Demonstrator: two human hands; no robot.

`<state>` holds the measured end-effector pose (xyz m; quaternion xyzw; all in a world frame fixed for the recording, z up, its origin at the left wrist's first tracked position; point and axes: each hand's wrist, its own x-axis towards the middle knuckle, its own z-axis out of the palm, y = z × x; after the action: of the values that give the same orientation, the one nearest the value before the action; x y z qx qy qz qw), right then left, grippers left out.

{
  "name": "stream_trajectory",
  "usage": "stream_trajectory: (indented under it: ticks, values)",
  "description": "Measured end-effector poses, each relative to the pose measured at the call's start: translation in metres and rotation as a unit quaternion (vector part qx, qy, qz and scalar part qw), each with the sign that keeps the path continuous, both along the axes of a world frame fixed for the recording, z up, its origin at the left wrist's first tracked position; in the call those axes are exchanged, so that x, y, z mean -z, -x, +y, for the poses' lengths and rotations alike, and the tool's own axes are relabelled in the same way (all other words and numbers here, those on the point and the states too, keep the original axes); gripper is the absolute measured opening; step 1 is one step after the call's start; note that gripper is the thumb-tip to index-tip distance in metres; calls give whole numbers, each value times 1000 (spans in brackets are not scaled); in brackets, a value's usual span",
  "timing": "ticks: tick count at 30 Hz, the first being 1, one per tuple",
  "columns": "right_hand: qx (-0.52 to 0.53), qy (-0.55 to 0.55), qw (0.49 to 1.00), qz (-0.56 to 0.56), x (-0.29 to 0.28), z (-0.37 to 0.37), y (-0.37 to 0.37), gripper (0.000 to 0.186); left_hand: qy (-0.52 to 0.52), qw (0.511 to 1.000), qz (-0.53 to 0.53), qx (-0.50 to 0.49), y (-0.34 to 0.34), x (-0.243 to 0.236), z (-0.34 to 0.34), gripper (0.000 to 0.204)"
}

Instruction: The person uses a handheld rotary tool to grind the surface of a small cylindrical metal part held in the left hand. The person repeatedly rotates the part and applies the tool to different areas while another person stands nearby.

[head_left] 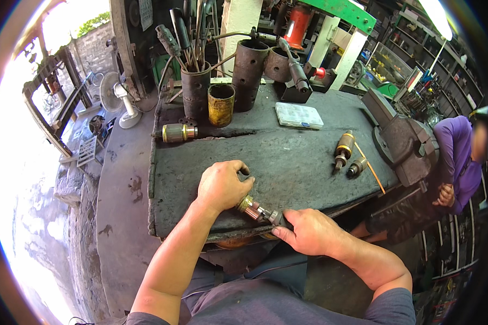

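Over the near edge of the dark workbench (211, 162), a motor armature (249, 208) with a copper-coloured section and a metal shaft lies slantwise between my hands. My left hand (222, 187) is closed around its upper left end, hiding most of the core. At the other end, the fingers of my right hand (306, 231) grip a grey toothed piece (276, 218) on the shaft; the palm covers part of it. Farther right on the bench lie another armature (345, 146) and a small dark cylindrical gear part (357, 167). A third armature (176, 132) rests at the back left.
Dark metal cylinders (196, 92) with tools stand at the back beside a yellow can (221, 105). A white compartment box (299, 115) lies nearby. At the right are a bench vise (398, 138), a thin orange strip (371, 170) and a person in purple (461, 157). A fan (119, 100) stands left.
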<state>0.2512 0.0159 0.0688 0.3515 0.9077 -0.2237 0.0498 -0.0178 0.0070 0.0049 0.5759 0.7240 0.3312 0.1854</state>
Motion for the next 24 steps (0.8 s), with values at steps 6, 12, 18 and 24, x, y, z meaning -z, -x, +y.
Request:
stream_trajectory:
  ticks: [6,12,18,24]
  values:
    - [9,-5,1000,-4,1,-1,2,56,28,1000,-4,6,0,-2,1,38]
    - [8,-8,1000,1,0,-2,5,56,23,1000,1,8,0,-5,0,38]
    - [-7,18,1000,-16,4,-6,4,53,16,1000,9,6,0,-3,1,38]
    - [16,5,1000,-6,4,-2,3,55,11,1000,4,8,1,0,0,38]
